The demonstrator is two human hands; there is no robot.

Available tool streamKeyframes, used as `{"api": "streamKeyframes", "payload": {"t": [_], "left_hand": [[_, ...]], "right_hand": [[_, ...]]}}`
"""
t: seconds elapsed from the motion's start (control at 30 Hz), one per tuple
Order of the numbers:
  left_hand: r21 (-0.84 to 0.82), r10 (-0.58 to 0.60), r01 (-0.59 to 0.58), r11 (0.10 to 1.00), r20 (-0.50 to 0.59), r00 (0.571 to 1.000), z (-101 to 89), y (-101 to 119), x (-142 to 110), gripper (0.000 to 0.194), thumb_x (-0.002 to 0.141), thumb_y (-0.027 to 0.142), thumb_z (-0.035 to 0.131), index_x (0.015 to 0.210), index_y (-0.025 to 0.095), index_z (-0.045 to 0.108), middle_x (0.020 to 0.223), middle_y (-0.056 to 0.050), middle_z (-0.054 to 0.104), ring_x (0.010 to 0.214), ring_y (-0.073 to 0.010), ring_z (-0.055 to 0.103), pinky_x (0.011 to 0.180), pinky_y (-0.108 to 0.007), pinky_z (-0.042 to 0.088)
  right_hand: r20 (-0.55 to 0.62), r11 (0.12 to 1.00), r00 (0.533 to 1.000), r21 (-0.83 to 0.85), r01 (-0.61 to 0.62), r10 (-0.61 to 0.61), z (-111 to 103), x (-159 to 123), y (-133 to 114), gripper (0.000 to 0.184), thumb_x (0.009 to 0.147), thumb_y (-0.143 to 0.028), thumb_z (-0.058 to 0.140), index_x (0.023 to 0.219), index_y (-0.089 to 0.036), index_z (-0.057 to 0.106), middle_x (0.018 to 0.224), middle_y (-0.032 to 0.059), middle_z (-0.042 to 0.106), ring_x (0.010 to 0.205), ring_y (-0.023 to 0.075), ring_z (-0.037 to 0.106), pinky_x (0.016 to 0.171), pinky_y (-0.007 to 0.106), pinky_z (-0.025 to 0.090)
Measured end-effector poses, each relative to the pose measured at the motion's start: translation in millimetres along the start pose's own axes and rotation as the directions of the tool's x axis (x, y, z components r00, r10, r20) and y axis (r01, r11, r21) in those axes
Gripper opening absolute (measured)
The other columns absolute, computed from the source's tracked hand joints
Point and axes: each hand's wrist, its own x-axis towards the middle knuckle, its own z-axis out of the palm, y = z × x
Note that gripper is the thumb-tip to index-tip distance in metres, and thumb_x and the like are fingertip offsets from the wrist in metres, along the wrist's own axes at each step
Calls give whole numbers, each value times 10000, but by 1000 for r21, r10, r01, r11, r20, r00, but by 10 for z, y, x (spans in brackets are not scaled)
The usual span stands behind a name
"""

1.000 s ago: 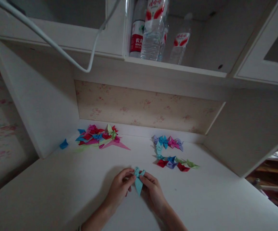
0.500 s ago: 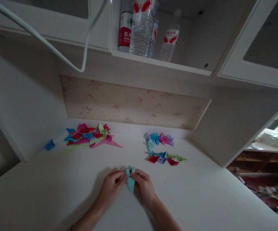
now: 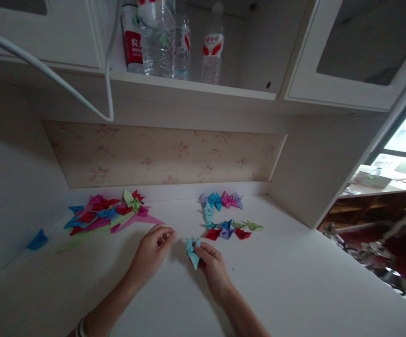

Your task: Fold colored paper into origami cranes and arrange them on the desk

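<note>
My right hand (image 3: 212, 263) pinches a light-blue origami piece (image 3: 193, 252) between thumb and fingers above the white tabletop. Two rounded lobes show at its top, and a pointed end hangs down. To its left, my left hand (image 3: 154, 248) is apart from the paper, its fingers curled in with thumb and fingertips close together; I see nothing in them. Beyond my right hand lie folded paper pieces (image 3: 226, 233) in red, purple, blue and green, set in a bent line. A heap of colourful folded papers (image 3: 109, 213) is past my left hand.
A single blue paper piece (image 3: 37, 239) lies at the table's left side. Overhead, an open shelf (image 3: 188, 86) holds several plastic bottles (image 3: 212, 47). A white cable (image 3: 58, 79) hangs down at the upper left. Side panels (image 3: 329, 159) bound the white tabletop (image 3: 280, 285).
My left hand has let go of the light-blue origami piece and moved left, away from it. My right hand keeps hold of it. The camera view has turned to the right.
</note>
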Motion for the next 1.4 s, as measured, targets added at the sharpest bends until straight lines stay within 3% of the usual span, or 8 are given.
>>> {"api": "streamKeyframes", "payload": {"t": [0.17, 0.3, 0.43, 0.73, 1.0, 1.23, 1.33, 1.4], "left_hand": [[269, 161, -242, 932, 292, 943, -57, 272, 405, 288, 898, 362, 448, 936, 212, 691, 933, -38, 617, 827, -156, 598, 789, -250, 439], [409, 110, -352, 842, 508, 855, 48, 299, 504, 263, 874, 332, 478, 916, 231, 717, 961, -36, 587, 826, -157, 603, 774, -252, 431], [403, 76, -405, 820, 625, 777, 42, 295, 509, 282, 877, 309, 456, 850, 227, 725, 898, -35, 582, 838, -162, 596, 748, -237, 430], [496, 12, -477, 726, 684, 729, -105, 362, 552, 220, 824, 282, 512, 846, 238, 726, 921, -42, 617, 846, -180, 614, 743, -251, 433], [462, 0, -538, 706, 759, 651, 12, 418, 740, 231, 753, 254, 550, 869, 280, 748, 906, -35, 657, 835, -190, 623, 713, -251, 440], [475, -31, -553, 684, 777, 629, 164, 360, 817, 206, 721, 289, 571, 787, 262, 764, 849, -57, 691, 777, -209, 631, 655, -268, 441], [504, -32, -548, 668, 755, 655, 203, 344, 871, 198, 717, 260, 563, 766, 249, 755, 858, -64, 701, 798, -214, 632, 679, -276, 445], [544, -36, -536, 646, 723, 690, 222, 370, 954, 193, 715, 243, 559, 757, 242, 748, 874, -66, 701, 811, -214, 631, 698, -280, 445]], "right_hand": [[-3, 1000, 1000, 9, -27, 27, -49, 63, 8, 306, 679, -403, 751, 827, -138, 720, 736, 32, 622, 624, 114, 500, 610, 226, 405], [4, 999, 999, -2, -33, 33, -47, 68, 34, 299, 668, -395, 750, 817, -138, 722, 731, 29, 618, 632, 116, 514, 610, 227, 412], [0, 999, 1000, -24, -25, 25, -57, 74, 66, 280, 685, -374, 730, 838, -140, 724, 734, 29, 625, 634, 116, 525, 607, 228, 417], [33, 999, 998, -29, -44, 45, -25, 73, 109, 295, 683, -408, 726, 805, -140, 711, 682, 15, 615, 592, 109, 513, 586, 231, 419], [29, 1000, 999, 10, -28, 28, -63, 104, 91, 294, 696, -399, 717, 829, -136, 710, 697, 19, 622, 586, 106, 509, 575, 226, 411], [29, 998, 999, 47, -38, 37, -93, 146, 137, 295, 692, -379, 732, 800, -108, 684, 686, 22, 615, 563, 98, 528, 549, 218, 412], [-4, 995, 998, 77, -64, 65, -76, 141, 129, 450, 693, -446, 730, 1002, -133, 634, 748, 30, 649, 530, 119, 579, 524, 241, 433], [-47, 987, 995, 141, -79, 87, -62, 132, 119, 634, 719, -525, 687, 1232, -210, 487, 882, 45, 679, 524, 143, 621, 505, 259, 444]]}}
